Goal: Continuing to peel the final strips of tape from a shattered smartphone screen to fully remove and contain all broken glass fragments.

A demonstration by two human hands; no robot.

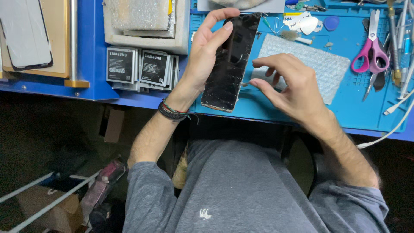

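My left hand (206, 51) grips a black phone (230, 64) with a cracked screen, held upright and tilted over the blue work mat (353, 108). The thumb rests along the phone's upper left edge. My right hand (291, 86) is just right of the phone, fingers spread, with thumb and forefinger pinching at its right edge. Whether a small tool sits between those fingers cannot be told. A dark braided bracelet (172, 111) circles my left wrist.
A sheet of bubble wrap (321, 60) lies on the mat behind my right hand. Pink-handled scissors (371, 47) and metal tools lie at the right. Several flat batteries (140, 67) stand at the left, below a foam tray (146, 26). A white cable (394, 125) trails off the right edge.
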